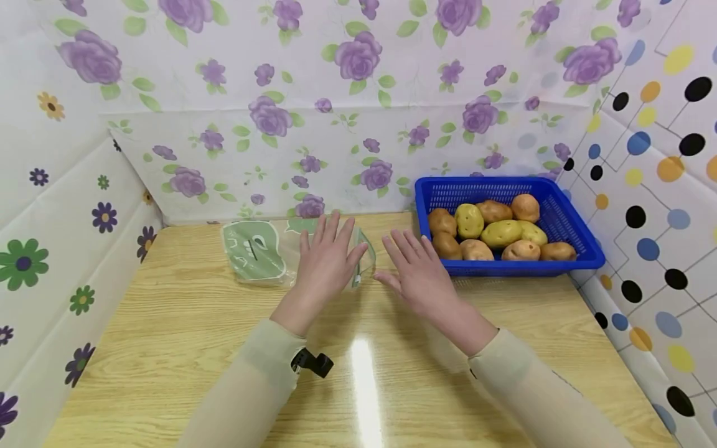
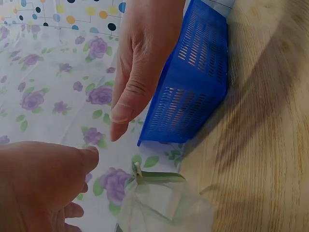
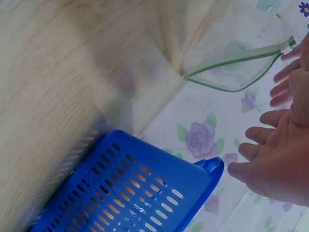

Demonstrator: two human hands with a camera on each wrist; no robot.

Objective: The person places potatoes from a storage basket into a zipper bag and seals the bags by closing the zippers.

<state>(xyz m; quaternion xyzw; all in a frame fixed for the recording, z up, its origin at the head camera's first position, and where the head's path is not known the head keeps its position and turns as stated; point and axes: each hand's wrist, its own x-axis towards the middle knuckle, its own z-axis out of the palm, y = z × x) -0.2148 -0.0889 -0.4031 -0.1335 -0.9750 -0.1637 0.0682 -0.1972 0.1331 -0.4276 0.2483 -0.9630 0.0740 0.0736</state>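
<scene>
Table (image 1: 157, 348) holds bag (image 1: 254, 250) and basket (image 1: 510, 269); left hand (image 1: 325, 258) and right hand (image 1: 422, 275) spread, empty; only head view shows tops of potatoes (image 1: 501, 234).

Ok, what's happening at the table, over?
Left hand open, over the green-printed bag. Right hand open, near the blue basket. Neither holding anything; potatoes in basket. No obstruction seen between bag and basket beyond the hands.

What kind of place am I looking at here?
Probably a small staged tabletop workspace: a wood-grain table closed in on three sides by printed sheets, with a blue basket of potatoes and a clear-and-green bag on it.
</scene>
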